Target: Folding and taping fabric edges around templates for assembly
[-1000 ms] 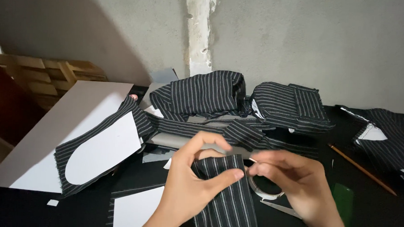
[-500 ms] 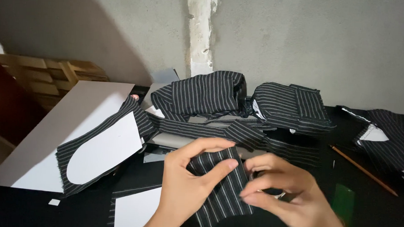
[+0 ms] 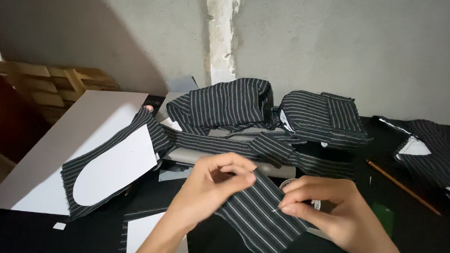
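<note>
Two bare hands hold a small piece of black cloth with thin white stripes, the striped piece (image 3: 259, 212), low in the middle of the black table (image 3: 420, 233). The left hand (image 3: 210, 186) pinches the top edge of the striped piece, with its fingers (image 3: 236, 172) curled shut on the cloth. The right hand (image 3: 332, 210) is at the right side of the striped piece, and its thumb and first finger are pressed together on a thin pin or needle (image 3: 277, 209) that touches the cloth; it is too small to say which. Just behind the striped piece lies a long striped strip (image 3: 224, 144), and behind that sit two folded striped bundles (image 3: 235, 104), close to the grey wall (image 3: 362, 46). To the left of the striped piece is another striped cutout with a white rounded paper shape (image 3: 114, 170) lying on it. Further left is a big white board (image 3: 75, 141). To the right of the striped piece lies a pencil (image 3: 402, 186), and past it, at the table's right edge, more striped cloth (image 3: 436, 154). A roll of tape (image 3: 288, 184) peeks out just behind the right hand.
</note>
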